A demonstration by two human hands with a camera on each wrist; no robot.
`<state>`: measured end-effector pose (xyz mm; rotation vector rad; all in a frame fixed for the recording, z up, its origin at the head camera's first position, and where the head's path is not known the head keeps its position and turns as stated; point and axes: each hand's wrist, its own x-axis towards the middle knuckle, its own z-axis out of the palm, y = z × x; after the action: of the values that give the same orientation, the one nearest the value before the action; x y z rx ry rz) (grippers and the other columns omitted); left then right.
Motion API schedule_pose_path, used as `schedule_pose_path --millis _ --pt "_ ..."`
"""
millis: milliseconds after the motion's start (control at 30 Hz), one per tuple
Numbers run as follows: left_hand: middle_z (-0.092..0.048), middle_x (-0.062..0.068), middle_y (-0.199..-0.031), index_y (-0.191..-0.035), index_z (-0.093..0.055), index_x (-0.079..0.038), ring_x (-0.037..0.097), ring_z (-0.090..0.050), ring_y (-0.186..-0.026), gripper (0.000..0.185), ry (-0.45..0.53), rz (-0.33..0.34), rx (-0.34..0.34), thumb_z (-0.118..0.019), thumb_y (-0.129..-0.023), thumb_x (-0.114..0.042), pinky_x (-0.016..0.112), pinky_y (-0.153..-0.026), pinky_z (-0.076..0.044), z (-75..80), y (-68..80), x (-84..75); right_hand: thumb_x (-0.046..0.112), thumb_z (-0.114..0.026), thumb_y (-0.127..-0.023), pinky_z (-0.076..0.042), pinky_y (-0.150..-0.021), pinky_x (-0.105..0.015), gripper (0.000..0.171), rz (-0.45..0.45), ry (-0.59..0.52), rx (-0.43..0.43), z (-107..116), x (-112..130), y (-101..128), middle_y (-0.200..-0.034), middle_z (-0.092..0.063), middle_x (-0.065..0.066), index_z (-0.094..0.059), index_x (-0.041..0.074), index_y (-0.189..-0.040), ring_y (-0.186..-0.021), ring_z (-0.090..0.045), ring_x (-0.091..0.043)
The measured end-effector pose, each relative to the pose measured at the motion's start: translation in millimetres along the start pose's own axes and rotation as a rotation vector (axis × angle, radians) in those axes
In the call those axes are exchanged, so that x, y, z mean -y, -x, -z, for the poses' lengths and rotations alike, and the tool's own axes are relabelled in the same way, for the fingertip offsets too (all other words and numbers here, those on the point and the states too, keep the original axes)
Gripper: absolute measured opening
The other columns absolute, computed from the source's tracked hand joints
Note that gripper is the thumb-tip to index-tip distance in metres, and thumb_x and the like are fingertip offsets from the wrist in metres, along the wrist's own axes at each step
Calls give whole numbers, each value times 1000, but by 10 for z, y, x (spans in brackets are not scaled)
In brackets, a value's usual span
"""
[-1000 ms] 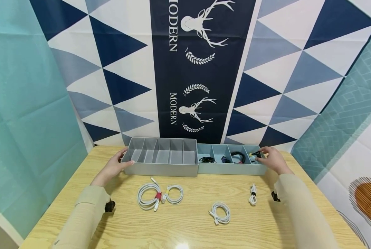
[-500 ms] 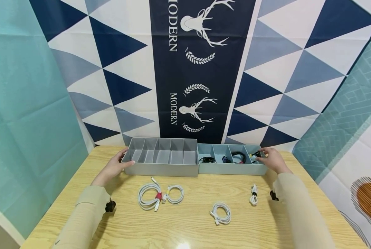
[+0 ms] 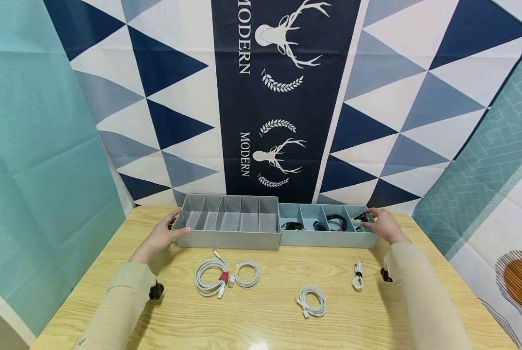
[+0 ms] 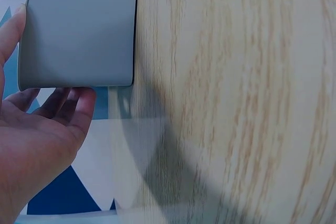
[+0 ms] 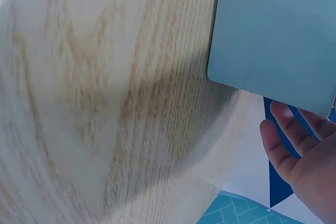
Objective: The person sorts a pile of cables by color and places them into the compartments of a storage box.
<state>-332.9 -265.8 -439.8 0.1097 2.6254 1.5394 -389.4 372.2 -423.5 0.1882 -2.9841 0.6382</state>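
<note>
On the head view's clock, the left hand (image 3: 161,234) at eight grasps the left end of the grey divided organizer (image 3: 230,239) at seven; just beside it, at four, the pale-blue divided organizer (image 3: 326,238) contains dark cables (image 3: 293,226), its right end grasped by the right hand (image 3: 385,225).

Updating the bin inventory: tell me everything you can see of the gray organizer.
Long, open-topped gray organizer with smooth walls, probably plastic, and rounded corners. Four dividers make five compartments, with no contents visible. It sits upright on the wooden-looking table, lengthwise along the patterned backdrop, its right end apparently touching the blue organizer. The left grip holds its left end, thumb on the near side.
</note>
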Motion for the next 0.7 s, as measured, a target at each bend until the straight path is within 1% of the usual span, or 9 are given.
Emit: schedule_pose_path --millis 233,367,467,600,700 --pt "-17 26 -153 -153 -11 -10 43 -22 -138 81 11 -1 -2 -62 -92 -27 56 -108 -29 -8 -13 28 19 -64 -90 -45 -82 -57 59 -26 -56 -1 49 17 63 -118 -50 -37 -39 -9 -135 -105 -50 -50" --pt "-13 24 -155 -152 -11 -8 44 -20 -139 82 20 -5 2 -63 -92 -27 56 -108 -28 -7 -5 24 19 -64 -90 -47 -80 -55 58 -15 -88 -19 101 20 128 -119 -49 -37 -40 -10 -134 -105 -50 -50" --pt "-12 24 -155 -152 -10 -8 45 -19 -139 83 28 -10 6 -63 -91 -27 56 -107 -29 -7 3 19 20 -64 -90 -49 -79 -54 58 8 -101 -35 135 15 178 -120 -48 -38 -40 -10 -133 -102 -53 -50" --pt "-13 25 -154 -153 -10 -9 44 -20 -138 84 31 -4 3 -63 -91 -29 56 -107 -30 -9 12 10 24 -62 -92 -48 -81 -55 60 41 -122 -43 178 16 231 -125 -45 -38 -39 -11 -134 -102 -53 -51" --pt "-13 24 -155 -153 -11 -10 44 -20 -139 85 28 5 -3 -64 -90 -32 55 -107 -30 -12 13 4 29 -60 -93 -46 -84 -56 63 42 -137 -31 209 28 274 -131 -41 -37 -36 -10 -136 -106 -51 -52"
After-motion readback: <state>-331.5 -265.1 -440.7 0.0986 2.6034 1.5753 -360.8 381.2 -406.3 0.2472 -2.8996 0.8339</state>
